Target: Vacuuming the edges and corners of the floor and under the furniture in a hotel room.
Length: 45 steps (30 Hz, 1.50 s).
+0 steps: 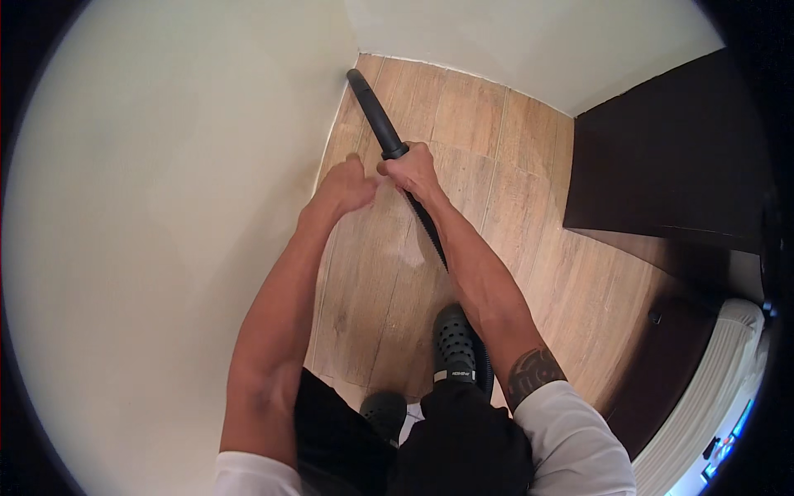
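My right hand [412, 168] grips the black plastic handle end of a vacuum cleaner hose, just behind the collar of its black tube [377, 121]. The tube slants away to the upper left. Its tip lies close to the foot of the left wall, near the room's corner; contact with the floor cannot be made out. From my grip the ribbed black hose [428, 226] runs back under my right forearm and past my right foot. Beside the tube, to its left, my left hand [348, 185] is loosely curled, slightly blurred and apart from it. No object shows in it.
A pale wall [155, 217] rises close on my left, another wall [471, 37] ahead. Wood-look tiles cover the floor [372, 297]. A dark cabinet-like piece [657, 155] stands at the right, with a cream mattress-like edge [707, 384] behind it. My dark clog [456, 341] stands beside the hose.
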Tool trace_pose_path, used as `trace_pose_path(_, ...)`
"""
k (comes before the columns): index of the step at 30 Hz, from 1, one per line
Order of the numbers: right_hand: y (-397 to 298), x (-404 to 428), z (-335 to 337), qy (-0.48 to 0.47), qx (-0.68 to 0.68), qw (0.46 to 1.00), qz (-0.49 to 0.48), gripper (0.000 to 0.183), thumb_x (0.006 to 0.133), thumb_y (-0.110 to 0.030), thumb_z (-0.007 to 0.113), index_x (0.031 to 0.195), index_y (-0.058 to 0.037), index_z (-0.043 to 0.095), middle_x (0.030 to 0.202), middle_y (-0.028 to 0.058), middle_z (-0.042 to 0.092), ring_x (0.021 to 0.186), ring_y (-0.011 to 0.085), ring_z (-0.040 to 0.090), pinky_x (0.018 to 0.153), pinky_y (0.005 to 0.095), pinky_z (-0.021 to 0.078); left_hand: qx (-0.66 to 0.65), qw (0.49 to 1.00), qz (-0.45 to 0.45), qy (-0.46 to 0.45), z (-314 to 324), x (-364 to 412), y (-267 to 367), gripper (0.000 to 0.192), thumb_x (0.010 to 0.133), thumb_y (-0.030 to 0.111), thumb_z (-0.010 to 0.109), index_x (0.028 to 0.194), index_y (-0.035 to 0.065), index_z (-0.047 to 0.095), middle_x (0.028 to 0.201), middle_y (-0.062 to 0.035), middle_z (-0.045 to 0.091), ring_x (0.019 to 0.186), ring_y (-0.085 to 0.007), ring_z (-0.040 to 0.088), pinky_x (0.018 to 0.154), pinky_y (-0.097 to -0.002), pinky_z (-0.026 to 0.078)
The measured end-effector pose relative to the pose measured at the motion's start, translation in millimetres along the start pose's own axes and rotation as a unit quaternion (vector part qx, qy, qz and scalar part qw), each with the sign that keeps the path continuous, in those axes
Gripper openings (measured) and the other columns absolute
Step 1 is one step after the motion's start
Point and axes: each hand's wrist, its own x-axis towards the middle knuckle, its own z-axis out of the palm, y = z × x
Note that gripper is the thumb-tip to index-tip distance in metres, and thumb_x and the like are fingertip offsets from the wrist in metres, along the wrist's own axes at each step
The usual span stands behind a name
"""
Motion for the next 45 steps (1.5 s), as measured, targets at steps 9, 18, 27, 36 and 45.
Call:
trace_pose_path(9,57.6,-104.6,-44.7,-0.075,-0.023,0.997,0.018,0.028,0.065,-0.015,0.075,0.083,0.0064,0.068,0.067,0.0183,0.067,0.061,0.0237,0.068,0.06,0.0369,0.054,-0.711,0.69,-0.072,0.112,116.8,-40.3,43.8,0.057,0.085,0.019,0.064,0.132,-0.0067,0.044,0.088,-0.0162,0.065,0.08,-0.0241,0.067,0.067,-0.0408,0.057)
trace_pose_path(18,140.1,-246.8,-114.0,0.108,0.079,0.988,0.08,0.044,0.073,-0.022,0.083,0.102,0.0078,0.071,0.088,0.0144,0.074,0.081,0.0168,0.069,0.076,0.0337,0.0553,-0.44,0.896,-0.029,0.051,188.3,-134.5,178.5,0.047,0.081,0.016,0.065,0.117,-0.0056,0.044,0.089,-0.0325,0.065,0.088,-0.0485,0.067,0.083,-0.0517,0.051)
trace_pose_path(27,173.1,-286.7,-135.1,0.241,0.058,0.959,0.136,0.035,0.07,-0.023,0.082,0.088,0.0052,0.069,0.074,0.0137,0.069,0.071,0.0155,0.065,0.067,0.0344,0.0521,-0.385,0.911,0.144,-0.031,237.8,-139.4,212.3,0.049,0.083,0.015,0.062,0.113,-0.0104,0.033,0.085,-0.0362,0.064,0.083,-0.0508,0.067,0.075,-0.0525,0.054)
trace_pose_path(36,219.0,-247.9,-191.3,0.332,0.094,0.928,0.138,0.025,0.075,-0.019,0.076,0.078,0.0033,0.065,0.065,0.0058,0.062,0.063,0.0181,0.062,0.059,0.0357,0.0499,-0.324,0.904,0.222,-0.167,246.0,-108.3,270.7,0.071,0.091,0.032,0.065,0.132,-0.0114,0.028,0.104,-0.034,0.064,0.103,-0.0468,0.065,0.092,-0.0447,0.051)
trace_pose_path(45,161.2,-61.6,-258.2,0.385,0.03,0.92,0.06,0.014,0.071,-0.012,0.071,0.067,-0.002,0.062,0.055,0.0055,0.057,0.047,0.0149,0.054,0.044,0.0354,0.0446,-0.203,0.943,0.235,-0.121,143.9,-40.8,244.5,0.077,0.093,0.031,0.064,0.148,-0.0128,0.031,0.143,-0.0356,0.046,0.134,-0.0417,0.047,0.112,-0.0415,0.039)
